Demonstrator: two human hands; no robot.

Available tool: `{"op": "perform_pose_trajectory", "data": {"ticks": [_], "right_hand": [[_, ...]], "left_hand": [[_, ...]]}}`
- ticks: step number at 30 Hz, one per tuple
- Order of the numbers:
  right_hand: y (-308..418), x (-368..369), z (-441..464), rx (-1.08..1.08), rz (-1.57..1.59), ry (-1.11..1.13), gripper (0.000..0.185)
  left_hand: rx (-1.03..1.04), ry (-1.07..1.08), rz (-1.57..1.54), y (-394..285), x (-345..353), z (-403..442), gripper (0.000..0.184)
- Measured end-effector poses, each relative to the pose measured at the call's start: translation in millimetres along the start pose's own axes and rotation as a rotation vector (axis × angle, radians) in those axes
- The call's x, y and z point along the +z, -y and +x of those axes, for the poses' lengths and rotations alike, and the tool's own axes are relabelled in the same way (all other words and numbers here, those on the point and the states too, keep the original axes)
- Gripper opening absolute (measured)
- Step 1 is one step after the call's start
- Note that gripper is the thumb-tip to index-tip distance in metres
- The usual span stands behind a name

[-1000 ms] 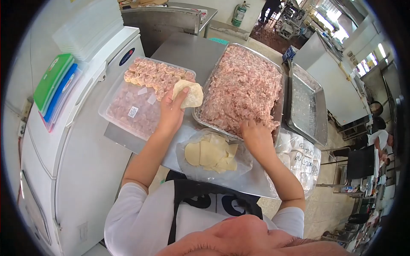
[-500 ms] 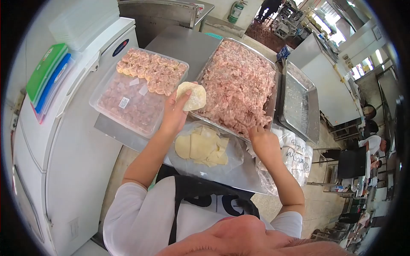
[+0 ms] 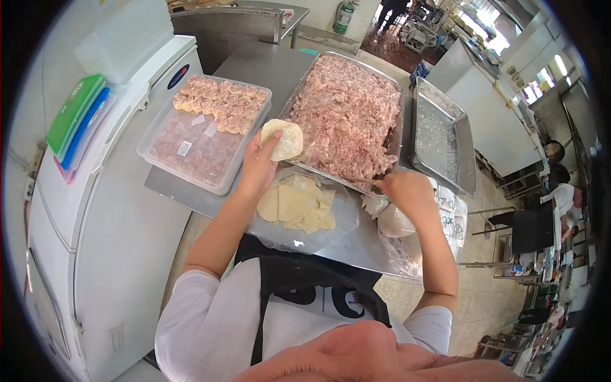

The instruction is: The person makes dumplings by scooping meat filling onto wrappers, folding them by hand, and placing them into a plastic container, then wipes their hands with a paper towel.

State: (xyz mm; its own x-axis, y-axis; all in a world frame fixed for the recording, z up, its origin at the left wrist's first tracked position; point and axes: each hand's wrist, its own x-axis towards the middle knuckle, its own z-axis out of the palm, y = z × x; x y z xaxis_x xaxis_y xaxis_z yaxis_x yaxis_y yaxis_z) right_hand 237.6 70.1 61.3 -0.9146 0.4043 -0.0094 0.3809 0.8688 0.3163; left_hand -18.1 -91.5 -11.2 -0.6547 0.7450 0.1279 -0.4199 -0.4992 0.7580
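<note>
The left hand (image 3: pixel 258 167) is pinching a wrapper (image 3: pixel 289 142) between thumb and fingers, beside the tray (image 3: pixel 331 176) of meat (image 3: pixel 344 114). The right hand (image 3: pixel 412 193), fingers curled, is gripping a stick (image 3: pixel 361 180) at the tray's near edge, on the worktop (image 3: pixel 254 67).

The right hand (image 3: pixel 409 193) has been shifted from the meat's (image 3: pixel 344 114) near edge to the tray's (image 3: pixel 401 121) near right corner, and a thin utensil (image 3: pixel 361 180) is now exposed in its fingers.
</note>
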Motion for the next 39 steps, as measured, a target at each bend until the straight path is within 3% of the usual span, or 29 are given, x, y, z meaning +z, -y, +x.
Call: {"op": "perform_pose_trajectory", "data": {"ticks": [2, 11, 13, 14, 16, 19, 39], "right_hand": [[-7.4, -1.9, -1.6, 0.036, 0.051, -0.108, 0.036], [-2.1, 58.1, 7.1, 0.234, 0.27, -0.006, 0.042], [-5.0, 63.0, 3.4, 0.23, 0.409, 0.009, 0.043], [-6.4, 64.6, 2.4, 0.227, 0.404, 0.006, 0.043], [-3.2, 61.3, 2.5, 0.284, 0.414, 0.039, 0.046], [-6.5, 61.6, 5.6, 0.285, 0.451, 0.08, 0.047], [-6.7, 60.0, 4.7, 0.281, 0.502, 0.089, 0.045]], "left_hand": [[0.016, 0.018, 0.02, -3.8, -2.2, -1.9, 0.031], [0.023, 0.024, 0.063, 5.1, -18.1, -10.2, 0.028], [0.106, -0.011, 0.376, 7.8, -24.9, -13.7, 0.024], [0.112, -0.013, 0.372, 12.9, -32.6, -15.0, 0.024], [0.253, -0.001, 0.786, 16.8, -44.6, -20.3, 0.02], [0.347, 0.065, 0.867, 18.6, -43.4, -36.5, 0.018], [0.244, 0.13, 0.756, 12.0, -39.3, -33.5, 0.019]]}}
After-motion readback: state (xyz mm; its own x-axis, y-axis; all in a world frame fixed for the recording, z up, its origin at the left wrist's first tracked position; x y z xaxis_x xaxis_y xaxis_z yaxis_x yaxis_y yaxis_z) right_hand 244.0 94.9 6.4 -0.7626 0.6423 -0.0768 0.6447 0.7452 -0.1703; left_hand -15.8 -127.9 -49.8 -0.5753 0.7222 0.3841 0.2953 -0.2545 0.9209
